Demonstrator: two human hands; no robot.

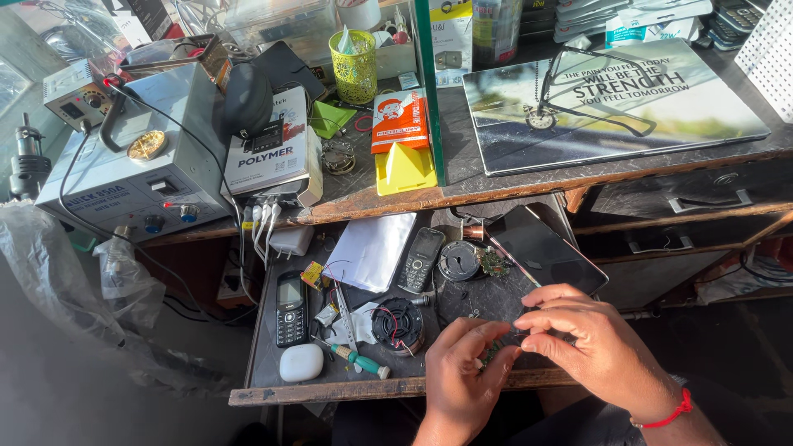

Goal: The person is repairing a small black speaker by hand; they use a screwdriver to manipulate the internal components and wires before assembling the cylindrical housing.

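Cluttered repair bench you've got there, upper shelf packed and a pull-out tray (273,395) underneath carrying the actual job. Going big to small: the grey soldering station (132,157) sits at the shelf's left end, well apart from your hands, and its iron doesn't look to be in use as far as I can see. On the tray, a dark smartphone (545,252) lies face up at the back right corner, just beyond your fingers. A white paper pad (370,248) is at the back middle with a grey keypad phone (420,260) beside it, and a black keypad phone (291,307) sits toward the left edge. A round black speaker (397,324) with red wires lies opened up mid-tray, so my read is the teardown part is already done. A white earbud case (301,362) and a green-handled screwdriver (357,358) rest near the front edge, screwdriver untouched. Your left hand (462,376) and right hand (591,339) are both at the front edge, fingertips pinched together on a small green circuit board (493,353), mostly hidden by your fingers. Judging from that, you're mid-way: parts out, board in hand, and reassembly doesn't look started.
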